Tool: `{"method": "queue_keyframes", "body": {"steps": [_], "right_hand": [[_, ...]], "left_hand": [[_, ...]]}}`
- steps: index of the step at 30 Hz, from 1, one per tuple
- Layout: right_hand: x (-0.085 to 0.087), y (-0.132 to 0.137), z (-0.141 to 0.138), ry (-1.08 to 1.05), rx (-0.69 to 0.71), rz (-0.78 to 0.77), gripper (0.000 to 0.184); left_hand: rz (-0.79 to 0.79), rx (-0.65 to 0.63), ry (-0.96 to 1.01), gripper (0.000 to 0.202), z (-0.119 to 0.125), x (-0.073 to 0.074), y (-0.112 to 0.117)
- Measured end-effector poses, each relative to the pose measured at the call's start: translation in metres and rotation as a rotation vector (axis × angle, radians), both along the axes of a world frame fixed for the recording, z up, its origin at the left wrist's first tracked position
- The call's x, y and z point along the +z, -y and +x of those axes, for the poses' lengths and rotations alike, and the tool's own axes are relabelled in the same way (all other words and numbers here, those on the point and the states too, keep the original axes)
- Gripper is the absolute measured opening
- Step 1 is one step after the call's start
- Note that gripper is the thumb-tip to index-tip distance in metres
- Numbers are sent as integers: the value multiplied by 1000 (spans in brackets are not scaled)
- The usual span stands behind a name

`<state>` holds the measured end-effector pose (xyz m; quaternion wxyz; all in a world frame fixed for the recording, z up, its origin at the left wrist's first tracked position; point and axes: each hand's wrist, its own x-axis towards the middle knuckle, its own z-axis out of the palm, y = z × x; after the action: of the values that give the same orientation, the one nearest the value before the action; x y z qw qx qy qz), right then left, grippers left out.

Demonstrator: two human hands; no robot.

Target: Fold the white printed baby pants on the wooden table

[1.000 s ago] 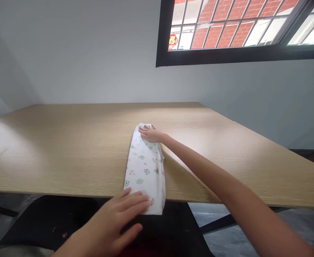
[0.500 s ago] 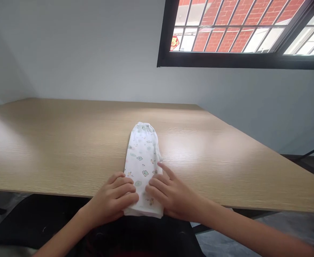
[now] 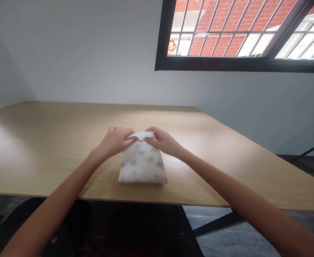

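Note:
On the table lies a pair of small white pants [image 3: 143, 164] with a pale green and grey print, folded into a short piece that is wider at the near side. My left hand [image 3: 118, 140] pinches the left corner of its far edge between thumb and fingers. At the right corner of that edge, my right hand [image 3: 162, 140] has the cloth between thumb and fingers in the same way. The white edge between the two hands dips slightly in the middle. Motion blurs the print, and the layers beneath are hidden.
The pale wooden table [image 3: 65, 150] reaches back to a grey-white wall [image 3: 92, 53]. A dark-framed window [image 3: 215, 64] with bars is at the upper right. Below the table's front edge are a black chair seat [image 3: 20, 221] and a dark table leg [image 3: 218, 223].
Both hands have moved away from me, from the pants' near end to the far end, carrying the near hem over. The pants are now doubled over and shorter.

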<state>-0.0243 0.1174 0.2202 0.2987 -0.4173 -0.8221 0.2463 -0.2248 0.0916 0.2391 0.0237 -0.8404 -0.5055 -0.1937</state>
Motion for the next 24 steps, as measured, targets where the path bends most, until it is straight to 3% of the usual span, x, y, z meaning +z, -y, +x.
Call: {"method": "queue_keyframes", "body": {"steps": [3,5,8,11,15,18,21,24], "right_hand": [[-20,-45,-6,123,-228,-69,38],[-36,-51,-9,217,-310,53,48],[-55,-44,-14,377,-188,320,48],[-61,-54,-20,554,-100,394,46],[-53,-94,-30,604,-266,438,47],[-42,-104,-33,569,-284,505,44],[-36,-79,-27,438,-140,618,37],[-38,-35,-10,398,182,465,31]], "left_hand": [[-22,35,1,27,2,-15,-44],[-19,0,-12,31,3,-31,-51],[-61,-155,-98,31,7,-55,-33],[-112,-221,-147,36,13,-70,4],[-185,-192,-68,40,16,-66,60],[-245,-205,-39,37,12,-54,81],[-281,-213,-43,36,0,-46,72],[-267,-212,-59,49,-11,-49,49]]}}
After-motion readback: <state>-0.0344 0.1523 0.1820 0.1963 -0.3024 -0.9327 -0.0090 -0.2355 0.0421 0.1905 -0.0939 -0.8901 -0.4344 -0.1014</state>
